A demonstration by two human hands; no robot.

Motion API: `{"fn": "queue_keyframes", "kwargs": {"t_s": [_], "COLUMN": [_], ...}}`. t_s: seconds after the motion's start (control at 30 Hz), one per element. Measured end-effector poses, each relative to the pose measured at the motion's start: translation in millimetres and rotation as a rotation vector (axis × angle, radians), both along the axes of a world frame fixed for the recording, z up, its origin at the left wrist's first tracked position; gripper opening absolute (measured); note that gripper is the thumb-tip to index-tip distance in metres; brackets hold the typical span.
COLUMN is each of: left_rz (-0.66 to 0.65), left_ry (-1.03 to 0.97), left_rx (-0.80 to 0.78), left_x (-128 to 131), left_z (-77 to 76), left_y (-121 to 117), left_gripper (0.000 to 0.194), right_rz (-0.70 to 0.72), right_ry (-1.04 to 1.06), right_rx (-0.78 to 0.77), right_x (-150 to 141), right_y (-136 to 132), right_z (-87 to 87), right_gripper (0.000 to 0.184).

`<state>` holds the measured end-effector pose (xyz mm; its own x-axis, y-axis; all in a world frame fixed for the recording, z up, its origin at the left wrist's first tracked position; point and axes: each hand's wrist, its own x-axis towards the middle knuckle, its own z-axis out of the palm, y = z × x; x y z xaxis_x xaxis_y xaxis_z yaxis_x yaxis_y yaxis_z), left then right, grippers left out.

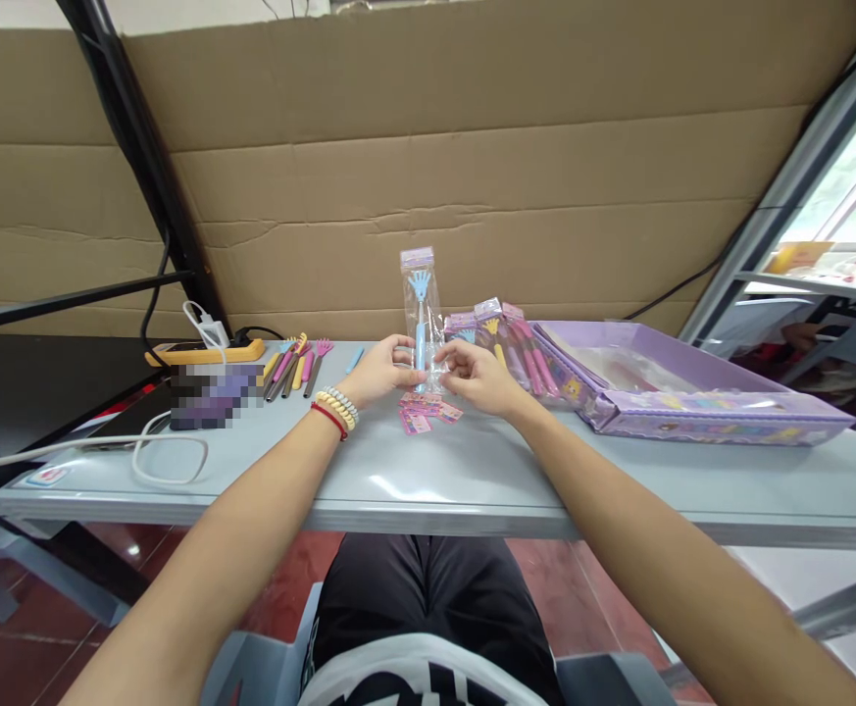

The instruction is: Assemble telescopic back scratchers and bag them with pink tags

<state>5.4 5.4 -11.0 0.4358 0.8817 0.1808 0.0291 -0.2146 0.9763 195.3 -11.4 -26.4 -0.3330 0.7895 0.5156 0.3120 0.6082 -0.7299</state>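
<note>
A blue hand-shaped back scratcher (420,333) stands upright inside a clear plastic bag (418,259) with a lilac header. My left hand (383,369) is closed on the bag's lower left side, fingers around the scratcher's handle. Thumb and fingers of my right hand (476,375) are pinched together at the bag's lower right edge. Just below both hands, several small pink printed cards (428,410) lie spread on the table. Bagged scratchers (527,348) in pink, yellow and blue are piled behind my right hand.
Several unbagged scratchers (295,371) lie at the left, with a blue piece (355,359) nearer my hand. A purple box (722,417) holding clear bags stands right. A yellow power strip (203,353), white cable (170,480) and blurred purple item (222,397) sit left. Cardboard (457,176) walls the back.
</note>
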Motion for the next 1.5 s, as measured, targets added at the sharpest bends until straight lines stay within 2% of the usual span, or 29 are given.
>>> {"fn": "queue_keyframes", "kwargs": {"t_s": [0.07, 0.17, 0.33, 0.5, 0.6, 0.73, 0.9, 1.07, 1.2, 1.33, 1.5], "left_rz": [-0.024, -0.062, -0.063, -0.060, -0.113, -0.207, -0.261, -0.309, -0.272, -0.186, -0.126], "left_ry": [0.017, 0.024, 0.039, 0.025, -0.023, -0.052, -0.057, -0.069, -0.034, 0.065, 0.266], "left_rx": [0.006, 0.008, -0.003, -0.054, -0.093, -0.108, -0.135, -0.110, -0.079, -0.049, -0.033], "left_x": [0.4, 1.1, 3.2, 5.5, 6.0, 4.5, 2.5, 1.1, -0.8, -0.4, 2.3], "left_z": [-1.0, -2.2, -2.5, -0.2, 1.6, 1.8, 0.3, -0.4, 2.2, 4.5, 1.9], "left_y": [0.4, 0.4, -1.9, -6.4, -7.8, -7.2, -5.1, -2.1, -2.7, -5.0, -4.8], "left_gripper": [0.056, 0.061, 0.065, 0.058, 0.057, 0.061, 0.058, 0.054, 0.048, 0.045, 0.044], "right_rz": [0.048, 0.082, 0.027, -0.103, -0.219, -0.313, -0.358, -0.399, -0.575, -0.816, -0.979], "right_ry": [-0.070, -0.094, -0.143, -0.243, -0.317, -0.384, -0.455, -0.399, -0.435, -0.533, -0.655], "right_rx": [-0.036, -0.122, -0.183, -0.113, -0.042, -0.034, -0.027, 0.044, 0.074, -0.005, -0.153], "right_x": [0.1, -0.7, -2.2, -2.0, -1.0, 0.5, 1.0, 3.6, 15.2, 36.4, 62.5], "right_y": [0.2, -1.6, -6.6, -9.1, -8.0, -4.7, -2.0, -2.1, -2.2, -0.1, 5.2], "right_z": [1.3, 3.2, 5.8, 6.5, 5.7, 4.0, 1.9, 5.8, 14.9, 24.5, 27.8], "right_gripper": [0.017, 0.018, 0.021, 0.046, 0.051, 0.050, 0.046, 0.039, 0.032, 0.024, 0.035]}}
